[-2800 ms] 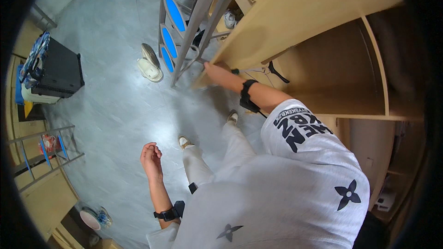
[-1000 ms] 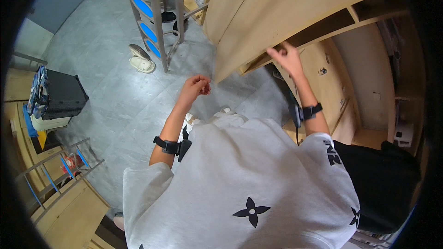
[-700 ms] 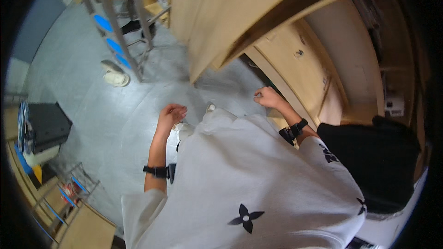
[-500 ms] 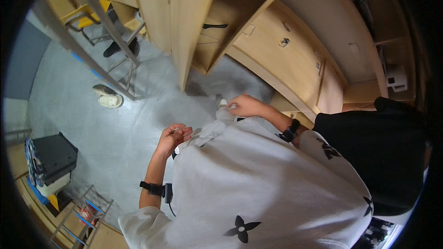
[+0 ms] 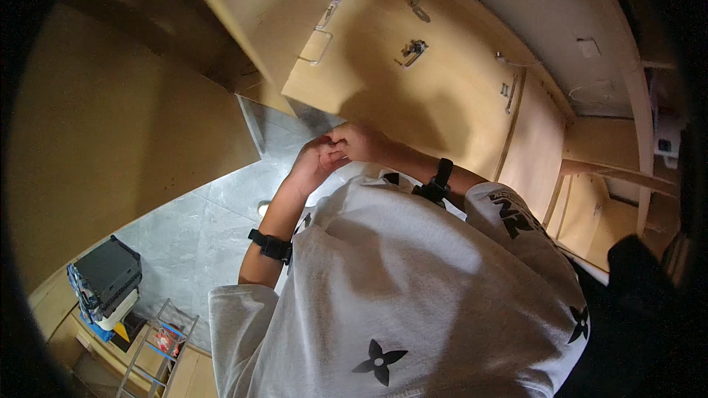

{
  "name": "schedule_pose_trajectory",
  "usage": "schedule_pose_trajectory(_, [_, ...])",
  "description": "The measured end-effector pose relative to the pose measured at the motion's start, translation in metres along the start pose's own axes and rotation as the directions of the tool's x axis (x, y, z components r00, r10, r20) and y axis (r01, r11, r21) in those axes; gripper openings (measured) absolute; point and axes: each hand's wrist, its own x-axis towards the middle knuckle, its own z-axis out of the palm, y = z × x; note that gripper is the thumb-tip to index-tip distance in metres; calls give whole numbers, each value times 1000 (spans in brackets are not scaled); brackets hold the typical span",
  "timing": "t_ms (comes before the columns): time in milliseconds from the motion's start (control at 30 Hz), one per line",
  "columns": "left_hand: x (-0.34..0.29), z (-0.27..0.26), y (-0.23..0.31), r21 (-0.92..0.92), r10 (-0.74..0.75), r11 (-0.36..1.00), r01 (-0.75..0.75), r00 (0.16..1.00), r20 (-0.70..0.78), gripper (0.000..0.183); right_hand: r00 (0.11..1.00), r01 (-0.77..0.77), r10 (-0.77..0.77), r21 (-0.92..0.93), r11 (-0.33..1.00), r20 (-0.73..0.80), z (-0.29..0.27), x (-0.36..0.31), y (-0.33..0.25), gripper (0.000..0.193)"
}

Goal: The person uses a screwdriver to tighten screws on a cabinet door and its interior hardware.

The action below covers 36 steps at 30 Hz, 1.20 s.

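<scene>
My left hand (image 5: 317, 162) and my right hand (image 5: 359, 142) meet in front of my body, touching each other with fingers curled together. Whatever is between the fingers, if anything, is hidden. Beyond them lies a light wooden desk top (image 5: 450, 125) with my shadow across it. A small cluster of metal fittings (image 5: 411, 52) rests there, with a metal handle (image 5: 317, 48) nearer the left edge. Another long handle (image 5: 512, 94) is at the right. Each forearm wears a black strap with a small device.
A large wooden cabinet door (image 5: 133, 125) fills the left. Below it, on the grey floor (image 5: 199, 228), stand a dark crate (image 5: 108, 273) and a metal-framed rack (image 5: 164, 343). Wooden shelving (image 5: 619, 147) rises at the right, with a white device (image 5: 667, 144) on it.
My hands were apart and have come together. My view has turned and moved toward the wooden desk; the stool and shoes at the left are out of sight behind the cabinet door.
</scene>
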Motion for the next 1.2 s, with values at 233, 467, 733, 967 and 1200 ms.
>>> schedule_pose_trajectory(233, [69,31,5,108,-20,993,38,986,-166,42,906,-202,190,9,979,-379,-51,-8,155,11])
schedule_pose_trajectory(467, [18,-6,-3,338,27,934,119,917,-397,50,757,-490,444,32,871,-479,-116,14,242,18])
schedule_pose_trajectory(733, [-35,-42,-3,357,222,934,-15,808,-546,45,763,-644,581,-247,724,-283,-146,17,252,43])
schedule_pose_trajectory(967, [-107,-96,60,399,468,884,-244,463,-753,36,727,-673,618,-131,728,-299,-159,10,250,42])
schedule_pose_trajectory(1200, [-159,-127,85,459,580,797,-393,286,-762,37,821,-430,514,323,843,-248,-154,-19,267,48])
